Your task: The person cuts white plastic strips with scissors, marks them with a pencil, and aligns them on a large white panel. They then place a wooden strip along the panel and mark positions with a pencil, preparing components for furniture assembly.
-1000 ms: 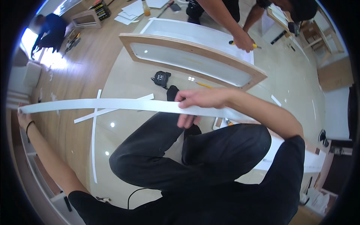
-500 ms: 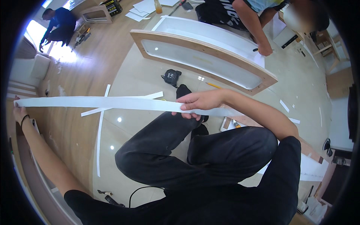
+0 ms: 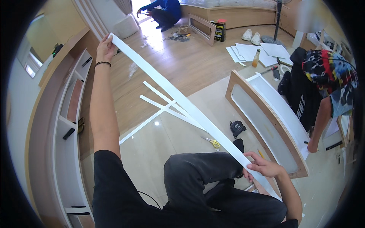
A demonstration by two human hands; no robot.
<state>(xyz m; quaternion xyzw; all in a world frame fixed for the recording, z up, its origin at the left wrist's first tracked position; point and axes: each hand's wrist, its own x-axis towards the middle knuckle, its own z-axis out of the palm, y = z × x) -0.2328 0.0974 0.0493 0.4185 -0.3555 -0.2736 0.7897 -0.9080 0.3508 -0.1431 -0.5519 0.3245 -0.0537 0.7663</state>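
A long white strip point(image 3: 163, 81) stretches across the view from upper left to lower right. My left hand point(image 3: 105, 49) pinches its far end at arm's length. Farther down, my right hand point(image 3: 261, 166) grips the strip between thumb and fingers, close to my bent knees; the strip runs on past it towards the lower right. Beneath the strip, several narrow white strips point(image 3: 159, 107) lie crossed on the floor. Yellow-handled scissors point(image 3: 215, 143) rest on the tiles near my knee. A black tape measure point(image 3: 237, 128) lies to the right of the strip.
A wood-framed white box point(image 3: 266, 121) stands at the right, with a co-worker's arm point(image 3: 318, 123) reaching beside it. White sheets point(image 3: 247, 52) and a bottle point(image 3: 256, 58) are farther back. Another person point(image 3: 161, 13) crouches at the far end. A long shelf unit point(image 3: 57, 144) lines the left.
My view has turned left. My left hand and the strip's far end now point away from me, the strip slanting instead of lying sideways. Both hands still hold it; the scissors have come into fuller view.
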